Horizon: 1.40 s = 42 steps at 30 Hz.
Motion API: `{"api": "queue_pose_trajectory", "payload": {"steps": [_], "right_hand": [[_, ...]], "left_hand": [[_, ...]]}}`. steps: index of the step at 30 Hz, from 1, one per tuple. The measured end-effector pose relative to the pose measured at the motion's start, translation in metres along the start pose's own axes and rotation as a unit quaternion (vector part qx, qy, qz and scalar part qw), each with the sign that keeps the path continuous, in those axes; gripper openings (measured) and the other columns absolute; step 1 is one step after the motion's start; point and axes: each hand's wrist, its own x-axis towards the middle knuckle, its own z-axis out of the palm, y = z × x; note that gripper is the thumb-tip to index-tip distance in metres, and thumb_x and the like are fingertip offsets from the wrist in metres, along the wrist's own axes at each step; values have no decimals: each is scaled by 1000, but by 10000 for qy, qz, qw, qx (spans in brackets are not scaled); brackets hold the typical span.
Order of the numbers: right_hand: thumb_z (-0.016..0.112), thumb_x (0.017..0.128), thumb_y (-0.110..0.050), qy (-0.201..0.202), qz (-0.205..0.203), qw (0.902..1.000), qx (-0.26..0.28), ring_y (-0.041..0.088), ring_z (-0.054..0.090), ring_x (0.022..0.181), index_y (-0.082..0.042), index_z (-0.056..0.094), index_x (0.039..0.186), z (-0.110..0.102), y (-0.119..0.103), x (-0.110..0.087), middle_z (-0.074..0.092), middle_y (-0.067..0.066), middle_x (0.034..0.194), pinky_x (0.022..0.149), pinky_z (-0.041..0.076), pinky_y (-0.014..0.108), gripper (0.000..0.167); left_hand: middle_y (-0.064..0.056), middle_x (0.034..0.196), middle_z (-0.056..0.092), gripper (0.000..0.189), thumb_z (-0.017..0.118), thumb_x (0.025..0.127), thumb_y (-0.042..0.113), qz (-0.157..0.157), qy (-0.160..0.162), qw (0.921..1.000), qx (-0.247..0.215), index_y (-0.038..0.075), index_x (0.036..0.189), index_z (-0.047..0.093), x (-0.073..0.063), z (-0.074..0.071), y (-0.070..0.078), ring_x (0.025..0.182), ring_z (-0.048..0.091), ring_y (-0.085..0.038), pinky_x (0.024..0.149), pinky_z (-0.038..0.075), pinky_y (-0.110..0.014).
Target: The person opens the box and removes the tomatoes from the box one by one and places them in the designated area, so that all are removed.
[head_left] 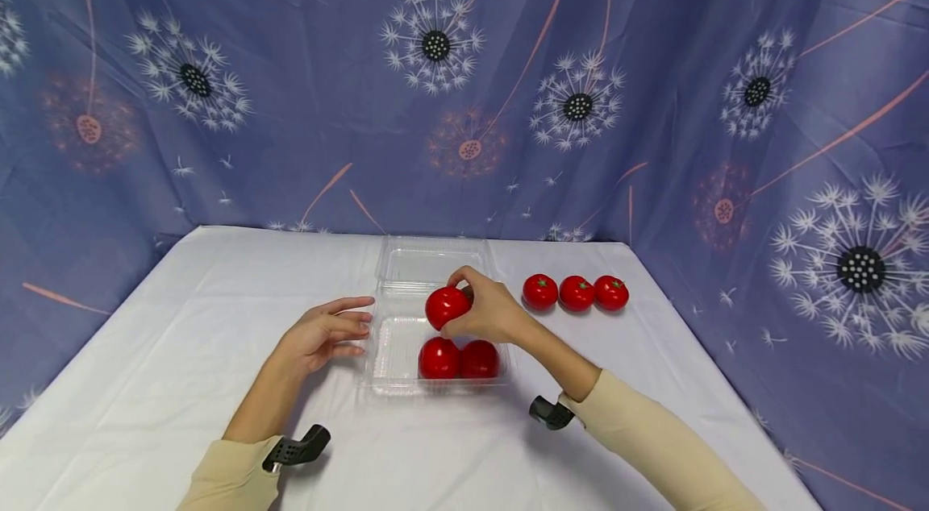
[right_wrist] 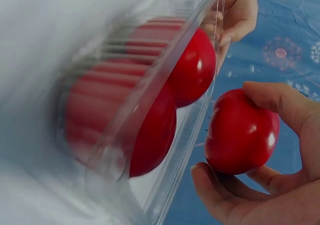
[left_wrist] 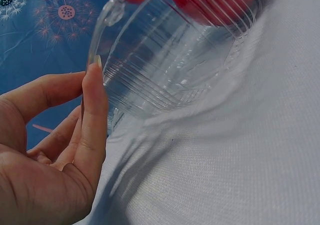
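A red tomato (head_left: pixel 447 307) is gripped between the thumb and fingers of my right hand (head_left: pixel 488 309), above the clear plastic clamshell box (head_left: pixel 392 330). Two more tomatoes sit side by side in the box's near right part, the left one (head_left: pixel 439 359) and the right one (head_left: pixel 480 359). In the right wrist view the held tomato (right_wrist: pixel 242 132) is beyond the rim, apart from those two. My left hand (head_left: pixel 322 334) is at the box's left side, its fingers loosely extended. The left wrist view shows its fingertips touching the clear rim (left_wrist: pixel 94 45).
Three tomatoes with green stems stand in a row on the white tablecloth (head_left: pixel 218 317) right of the box: left (head_left: pixel 540 292), middle (head_left: pixel 576 294), right (head_left: pixel 611 293). The open lid (head_left: pixel 435 263) lies behind the box. A blue dandelion-print curtain (head_left: pixel 305 92) hangs at the back and sides.
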Motion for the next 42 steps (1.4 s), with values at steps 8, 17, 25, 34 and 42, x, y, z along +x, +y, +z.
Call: {"api": "queue_pose_trajectory", "payload": {"steps": [8, 17, 25, 34, 42], "right_hand": [[89, 73, -26, 507, 131, 9986, 67, 23, 65, 103, -22, 59, 129, -15, 13, -4, 69, 8, 119, 81, 61, 37, 64], [87, 75, -32, 858, 288, 9958, 161, 26, 65, 108, -24, 62, 135, -33, 31, -15, 69, 9, 118, 83, 61, 39, 66], [88, 74, -36, 1015, 779, 9918, 51, 27, 65, 102, -16, 54, 131, -50, 44, -22, 66, 13, 116, 79, 60, 38, 70], [90, 73, -33, 1213, 933, 9882, 103, 31, 63, 106, -15, 46, 124, -60, 62, -30, 64, 17, 119, 83, 59, 40, 70], [87, 75, -34, 1428, 835, 9862, 40, 29, 63, 103, -18, 55, 125, -63, 78, -37, 67, 15, 112, 78, 58, 37, 61]], "left_hand": [[-4, 113, 67, 57, 67, 90, -4, 6, -28, 10000, -46, 5, 144, 54, 0, 0, 0, 84, 70, -13, 66, 63, -29], [-6, 114, 66, 56, 65, 89, -5, 6, -16, 10000, -70, 4, 144, 54, 0, 1, 0, 84, 70, -13, 65, 62, -28], [-4, 111, 68, 58, 65, 88, -6, -3, -31, 9999, -108, 3, 144, 53, 0, 1, -1, 82, 70, -13, 65, 62, -28], [-4, 111, 67, 59, 65, 89, -5, 10, -30, 10000, -51, 2, 145, 51, 0, 1, 0, 84, 70, -13, 67, 63, -29], [-3, 113, 67, 57, 66, 89, -4, 14, -34, 10000, -17, 3, 144, 53, 0, 0, 0, 85, 70, -14, 67, 63, -29]]}}
